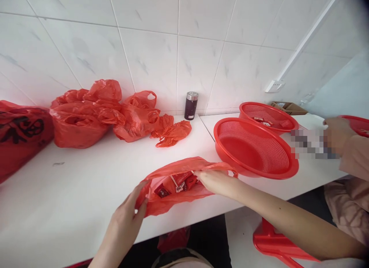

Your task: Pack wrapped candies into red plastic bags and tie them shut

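A red plastic bag (170, 206) lies on the table in front of me, its mouth spread open toward me. Small printed red packets (181, 179) show inside. My left hand (129, 208) grips the bag's left edge, thumb in front and fingers behind. Reaching into the right end of the opening is my right hand (215, 180), its fingers bent together beside the packets. A bag handle loop crosses near that wrist. Whether these fingertips pinch a packet or the bag's film is hidden.
Several red plastic bags (83, 124) stand along the tiled wall. Further right are a dark flask (190, 106), a large red basket (253, 149) and another basket (266, 114) holding a few packets. A co-worker's hand (340, 133) is at the far right. A red stool (273, 241) stands below.
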`<action>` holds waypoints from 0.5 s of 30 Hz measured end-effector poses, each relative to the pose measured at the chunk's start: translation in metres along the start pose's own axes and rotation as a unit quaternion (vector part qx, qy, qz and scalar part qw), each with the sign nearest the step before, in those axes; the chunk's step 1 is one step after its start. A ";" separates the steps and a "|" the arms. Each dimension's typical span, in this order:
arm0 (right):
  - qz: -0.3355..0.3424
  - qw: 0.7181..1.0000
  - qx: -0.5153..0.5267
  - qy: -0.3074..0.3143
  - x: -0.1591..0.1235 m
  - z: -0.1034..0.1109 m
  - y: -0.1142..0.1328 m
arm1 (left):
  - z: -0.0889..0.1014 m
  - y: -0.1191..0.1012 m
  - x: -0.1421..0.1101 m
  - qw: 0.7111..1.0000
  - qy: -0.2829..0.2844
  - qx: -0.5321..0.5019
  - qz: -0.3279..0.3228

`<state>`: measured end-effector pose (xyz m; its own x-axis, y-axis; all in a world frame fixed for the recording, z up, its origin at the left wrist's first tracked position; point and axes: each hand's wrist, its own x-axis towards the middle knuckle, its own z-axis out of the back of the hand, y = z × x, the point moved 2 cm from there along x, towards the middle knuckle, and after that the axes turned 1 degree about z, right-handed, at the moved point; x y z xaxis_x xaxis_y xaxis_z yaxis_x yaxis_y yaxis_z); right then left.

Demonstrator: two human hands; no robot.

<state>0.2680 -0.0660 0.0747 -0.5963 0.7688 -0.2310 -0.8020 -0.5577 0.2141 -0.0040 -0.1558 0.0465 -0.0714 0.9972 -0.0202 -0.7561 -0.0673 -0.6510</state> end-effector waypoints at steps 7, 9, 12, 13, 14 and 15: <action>0.109 0.989 -0.031 -0.096 -0.016 0.038 0.032 | 0.034 -0.011 -0.001 0.975 -0.078 -0.208 0.026; 0.162 0.964 -0.020 -0.211 -0.029 0.060 0.041 | 0.038 -0.009 -0.003 0.961 -0.103 -0.253 0.037; 0.092 0.954 -0.065 -0.277 -0.049 0.076 0.035 | 0.036 0.007 -0.008 0.963 -0.098 -0.241 0.071; 0.039 0.968 -0.076 -0.235 -0.054 0.076 0.028 | 0.033 0.013 -0.009 0.967 -0.077 -0.227 0.088; -0.013 0.984 -0.072 -0.162 -0.059 0.072 0.020 | 0.030 0.020 -0.011 0.970 -0.046 -0.216 0.101; -0.056 0.995 -0.051 -0.073 -0.064 0.068 0.011 | 0.028 0.024 -0.012 0.972 -0.011 -0.212 0.105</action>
<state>0.3001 -0.1000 0.1569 -0.4982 0.8604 -0.1069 -0.8665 -0.4898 0.0963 -0.0396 -0.1706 0.0518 -0.2123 0.9616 -0.1741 -0.3882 -0.2465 -0.8880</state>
